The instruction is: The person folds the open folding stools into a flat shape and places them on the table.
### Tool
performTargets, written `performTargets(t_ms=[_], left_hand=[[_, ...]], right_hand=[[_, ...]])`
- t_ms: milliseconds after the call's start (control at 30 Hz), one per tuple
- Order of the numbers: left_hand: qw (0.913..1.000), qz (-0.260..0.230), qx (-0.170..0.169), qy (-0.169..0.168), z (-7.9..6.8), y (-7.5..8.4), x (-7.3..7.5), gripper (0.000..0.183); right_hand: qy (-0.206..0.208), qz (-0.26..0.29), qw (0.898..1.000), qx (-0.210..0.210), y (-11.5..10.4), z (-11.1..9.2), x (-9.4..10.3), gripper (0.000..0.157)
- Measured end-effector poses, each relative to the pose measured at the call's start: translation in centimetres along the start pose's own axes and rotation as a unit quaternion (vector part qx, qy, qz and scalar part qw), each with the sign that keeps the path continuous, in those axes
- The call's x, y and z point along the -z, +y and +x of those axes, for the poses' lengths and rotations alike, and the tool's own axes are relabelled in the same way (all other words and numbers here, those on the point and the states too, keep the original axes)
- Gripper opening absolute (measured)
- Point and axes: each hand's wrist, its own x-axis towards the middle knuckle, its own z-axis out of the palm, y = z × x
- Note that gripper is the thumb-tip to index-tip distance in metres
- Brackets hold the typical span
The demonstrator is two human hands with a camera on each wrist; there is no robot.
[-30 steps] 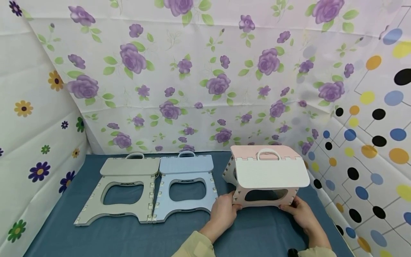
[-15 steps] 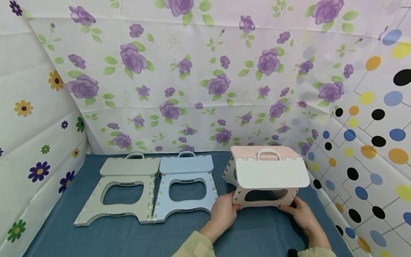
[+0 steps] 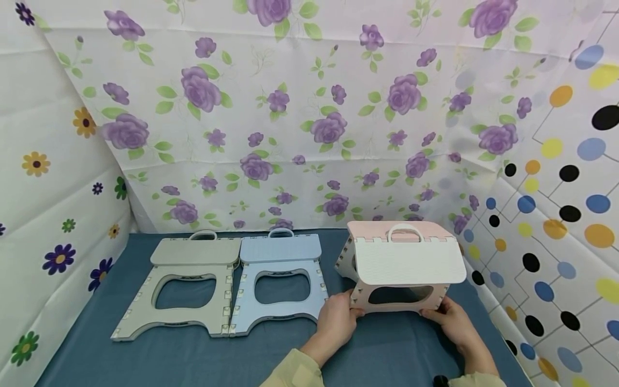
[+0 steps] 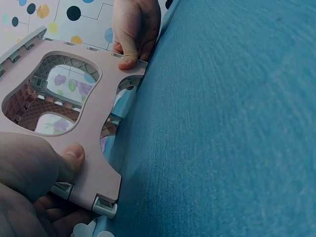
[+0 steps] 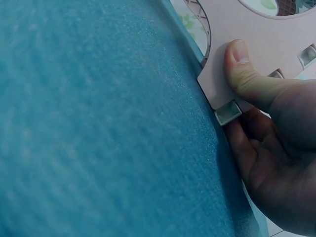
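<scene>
A pink and white folding stool (image 3: 408, 260) stands partly unfolded at the right of the table, its white and pink top halves sloping down from a ridge with a carry handle (image 3: 405, 232). My left hand (image 3: 336, 320) grips the lower left corner of its front leg panel, thumb on the face and fingers behind, as the left wrist view shows. At the opposite lower corner my right hand (image 3: 454, 322) pinches the panel the same way, its thumb (image 5: 242, 61) flat on the pink face. Part of the stool's far leg panel is hidden.
A grey-green folding stool (image 3: 193, 252) and a light blue folding stool (image 3: 280, 252) lie folded flat side by side on the left. The blue one is close to my left hand. A blue cloth (image 3: 203, 363) covers the table; patterned sheets hang around it.
</scene>
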Motion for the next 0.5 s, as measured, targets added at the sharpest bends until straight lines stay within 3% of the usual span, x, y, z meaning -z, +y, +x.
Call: performTargets(t_ms=[500], left_hand=[[1.0,-0.004,-0.004,0.002,-0.1,0.02,-0.13,0.031]], right_hand=[[-0.002,0.003,1.0,-0.002,0.18,-0.09,-0.05,0.068]])
